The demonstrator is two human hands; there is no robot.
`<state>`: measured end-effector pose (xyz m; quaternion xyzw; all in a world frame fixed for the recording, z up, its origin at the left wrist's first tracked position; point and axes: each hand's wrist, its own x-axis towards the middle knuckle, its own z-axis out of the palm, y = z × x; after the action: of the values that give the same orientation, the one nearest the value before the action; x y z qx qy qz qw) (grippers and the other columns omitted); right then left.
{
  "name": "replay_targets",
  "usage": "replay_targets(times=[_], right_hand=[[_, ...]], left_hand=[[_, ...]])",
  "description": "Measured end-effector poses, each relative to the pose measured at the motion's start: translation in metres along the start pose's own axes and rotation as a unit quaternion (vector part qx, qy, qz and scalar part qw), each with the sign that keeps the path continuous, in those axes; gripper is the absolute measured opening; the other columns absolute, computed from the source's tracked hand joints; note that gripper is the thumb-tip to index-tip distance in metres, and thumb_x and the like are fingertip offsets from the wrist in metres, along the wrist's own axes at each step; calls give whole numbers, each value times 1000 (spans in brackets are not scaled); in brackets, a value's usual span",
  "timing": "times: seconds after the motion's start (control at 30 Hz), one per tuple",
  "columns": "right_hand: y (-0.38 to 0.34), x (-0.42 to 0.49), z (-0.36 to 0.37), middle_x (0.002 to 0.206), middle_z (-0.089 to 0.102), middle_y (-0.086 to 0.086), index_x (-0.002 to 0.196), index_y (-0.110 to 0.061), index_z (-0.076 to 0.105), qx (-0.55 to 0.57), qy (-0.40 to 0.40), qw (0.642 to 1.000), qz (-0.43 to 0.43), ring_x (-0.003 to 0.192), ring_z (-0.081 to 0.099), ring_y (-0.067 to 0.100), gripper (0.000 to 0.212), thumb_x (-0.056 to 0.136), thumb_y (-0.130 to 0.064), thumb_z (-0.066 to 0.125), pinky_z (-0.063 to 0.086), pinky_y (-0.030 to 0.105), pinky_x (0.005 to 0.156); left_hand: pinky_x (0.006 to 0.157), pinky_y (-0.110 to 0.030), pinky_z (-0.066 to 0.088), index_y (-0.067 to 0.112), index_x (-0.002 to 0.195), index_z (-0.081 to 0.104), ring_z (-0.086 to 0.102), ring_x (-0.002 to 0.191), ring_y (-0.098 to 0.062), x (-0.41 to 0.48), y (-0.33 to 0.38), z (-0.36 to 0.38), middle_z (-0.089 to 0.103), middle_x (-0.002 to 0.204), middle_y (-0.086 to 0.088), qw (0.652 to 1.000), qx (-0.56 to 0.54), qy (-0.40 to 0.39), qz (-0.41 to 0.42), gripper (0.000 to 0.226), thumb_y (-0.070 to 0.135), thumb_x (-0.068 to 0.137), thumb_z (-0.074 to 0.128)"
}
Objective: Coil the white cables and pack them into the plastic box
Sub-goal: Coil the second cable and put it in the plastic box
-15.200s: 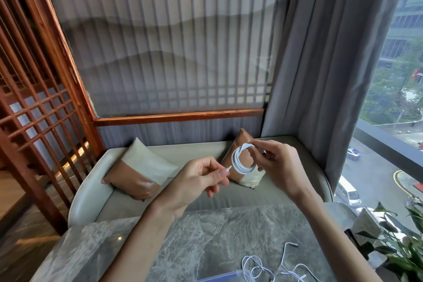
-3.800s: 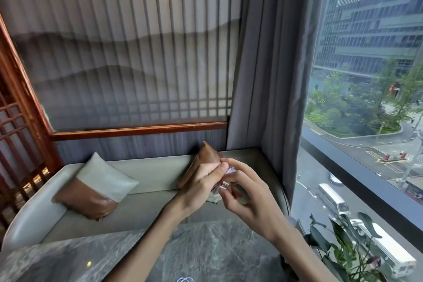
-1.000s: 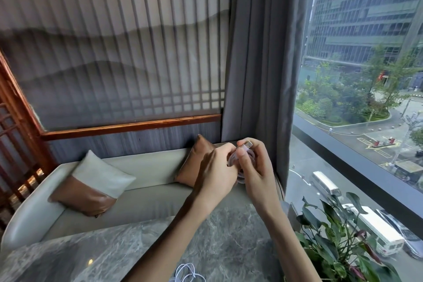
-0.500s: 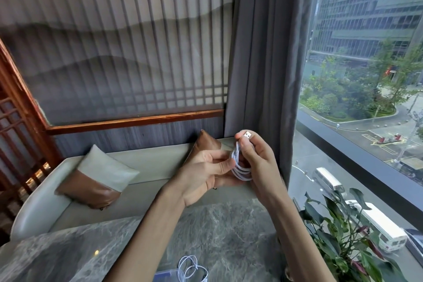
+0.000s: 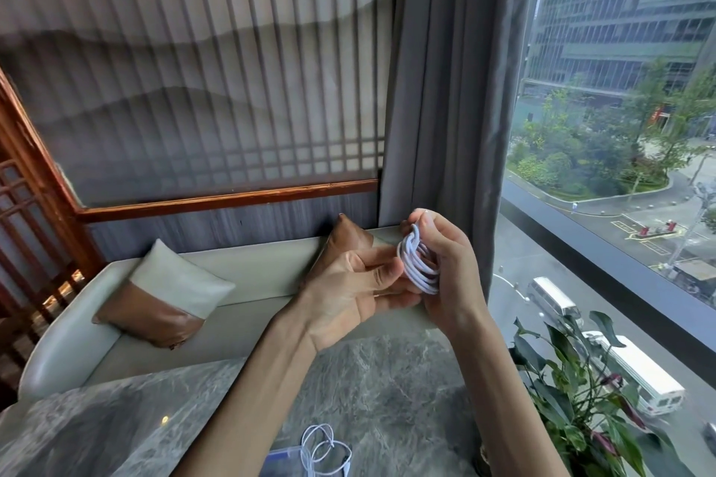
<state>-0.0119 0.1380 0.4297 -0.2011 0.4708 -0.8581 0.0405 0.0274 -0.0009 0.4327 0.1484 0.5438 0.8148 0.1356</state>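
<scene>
Your right hand (image 5: 445, 275) holds the coil (image 5: 418, 263) above the far edge of the table (image 5: 387, 379), and your left hand (image 5: 356, 290) pinches its left edge. Near you on the table lies the box (image 5: 283, 463), with a loose cable (image 5: 321, 445) partly over its right end. Behind the table runs a bench (image 5: 252, 283) with one cushion (image 5: 162, 298) on its left and another (image 5: 348, 240) at its right end, behind your hands. A screen (image 5: 193, 70) stands behind the bench, a curtain (image 5: 445, 89) to its right, then the window (image 5: 620, 128). A plant (image 5: 573, 399) stands between table and window.
</scene>
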Motion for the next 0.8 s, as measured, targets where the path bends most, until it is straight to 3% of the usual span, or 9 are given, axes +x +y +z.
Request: replay_targets(times=[0.13,0.23,0.37,0.47,0.6,0.7,0.8], right_hand=[[-7,-2,-1,56,55,-3,83,-15,59,11,-42,999,29,42,51,10,20,99,-20,48,42,21,38],[-10,-4,-4,54,53,2,83,-15,59,14,-50,998,30,37,48,18,18,97,-22,50,43,25,38],[-11,-6,-8,61,54,0,87,-14,57,21,-45,998,40,44,51,17,14,96,-23,52,46,25,42],[-9,-6,-11,59,55,2,86,-12,57,15,-36,998,45,45,55,19,18,99,-23,51,49,27,45],[3,-5,-10,68,58,-5,83,-14,61,-149,94,981,-76,57,55,7,20,98,-23,51,46,17,57],[14,-7,-5,71,59,-14,87,-12,61,-222,171,945,-168,64,53,-1,17,100,-16,51,43,12,63],[21,-12,2,64,59,-18,90,0,56,-201,202,930,-230,56,51,-7,16,102,-3,45,40,5,56]], left_hand=[[68,-26,58,10,87,75,69,68,-14,0,1,3,73,77,-8,998,46,26,19,12,9,77,68],[70,-29,58,14,78,72,69,65,-16,-1,3,3,72,73,-9,994,96,34,39,7,8,75,71],[74,-33,58,12,78,71,69,67,-19,-4,4,5,72,74,-11,990,130,37,49,8,6,74,70],[75,-43,49,5,83,66,67,67,-19,-6,4,9,70,73,-11,970,217,85,60,8,3,77,71],[65,-19,54,10,78,63,64,66,-10,-5,-4,20,67,74,-6,926,320,177,92,20,-9,86,65],[61,-17,53,6,81,61,62,64,-12,-7,-19,28,65,74,-12,925,300,215,91,14,-6,88,63],[62,-18,52,0,84,59,61,66,-15,-9,-30,32,63,75,-14,929,268,236,101,7,-4,89,63]])
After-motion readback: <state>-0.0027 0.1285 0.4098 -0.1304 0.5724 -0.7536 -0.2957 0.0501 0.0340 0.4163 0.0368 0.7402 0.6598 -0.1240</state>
